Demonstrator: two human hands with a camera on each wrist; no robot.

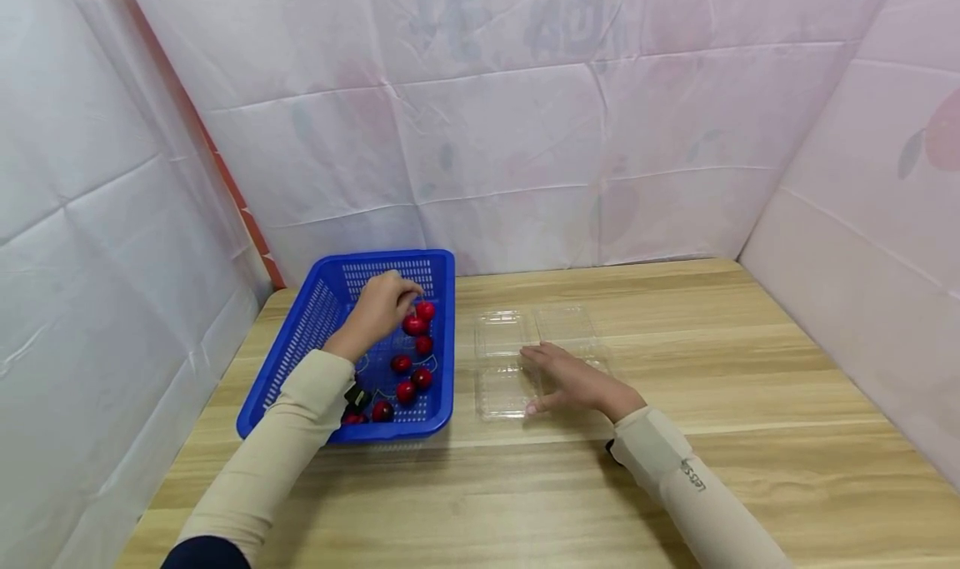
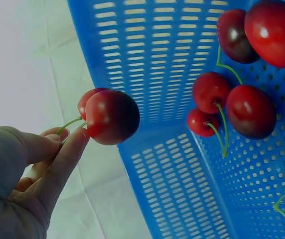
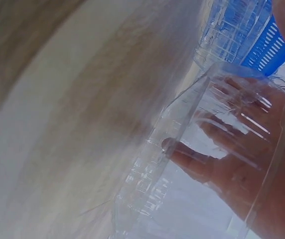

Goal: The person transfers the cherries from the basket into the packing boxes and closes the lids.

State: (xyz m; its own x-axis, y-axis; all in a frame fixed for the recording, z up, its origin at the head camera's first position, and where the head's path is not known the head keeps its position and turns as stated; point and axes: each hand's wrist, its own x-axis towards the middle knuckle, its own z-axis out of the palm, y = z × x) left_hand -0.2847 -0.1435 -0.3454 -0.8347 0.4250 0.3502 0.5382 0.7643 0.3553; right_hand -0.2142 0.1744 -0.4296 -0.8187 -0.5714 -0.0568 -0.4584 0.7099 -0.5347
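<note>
In the head view, a person's left hand [image 1: 382, 306] is over a blue, rectangular, perforated plastic basket [image 1: 447, 352] at the left of a wood-grained desk [image 1: 540, 486]. Its thumb and fingers come together just above a pair of glossy red, round cherries [image 1: 415, 326] near the basket's right side. More red cherries with thin green stems [image 1: 401, 363] lie in the basket, mostly along that same side. To the right of the basket, clear, square-sectioned plastic containers [image 1: 504, 390] stand on the desk; the right hand [image 1: 573, 380] lies over them, fingers extended and thumb spread apart.

In the left wrist view, the grasp is plain: thumb and fingers pinch the green stems of the pair, and the fruit hangs beyond the fingertips, one cherry partly hiding the other. The other cherries lie apart from it. The step in hand appears to be picking a pair up by its stems; the next move seems to call for a firm pinch and enough height to clear the basket's rim.

In the right wrist view, the right hand shows through a clear container wall, fingers released rather than clenched. Whether it presses on the plastic cannot be told; steadying the containers looks like its part.
</note>
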